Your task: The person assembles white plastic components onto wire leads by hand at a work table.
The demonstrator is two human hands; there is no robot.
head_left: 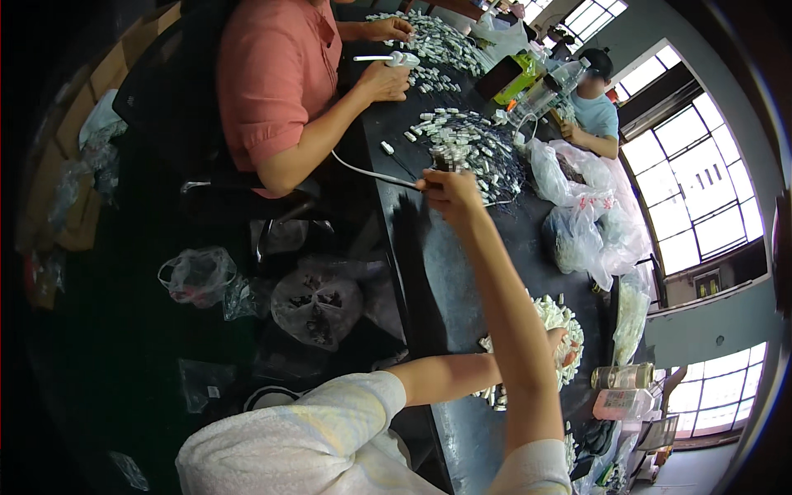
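1. Two loose heaps matter most: plain white pieces (pixel 554 313) on the table near the body, and white pieces with dark wires (pixel 483 153) farther up it. Because nothing rims either heap, a dragged forearm could scatter them.
2. The right hand (pixel 452 194) rests with bent fingers at the near edge of the wired heap. I cannot tell whether it grasps anything; if it pulls one wire, tangled neighbours may come too.
3. The left hand (pixel 558 337) is among the plain pieces, partly hidden by the right forearm, so its grasp cannot be told. Crossed arms could bump each other and spill pieces.
4. A white cord (pixel 371 173) runs across the table edge and ends beside the right hand; a snag there could tug it.
5. Beyond it, a co-worker in a pink shirt (pixel 276 91) holds a white tool (pixel 400 59) close to the wired heap; elbows could knock.
6. Plastic bags (pixel 577 239) crowd the far side of the table (pixel 437 280); stray pieces could vanish among them.
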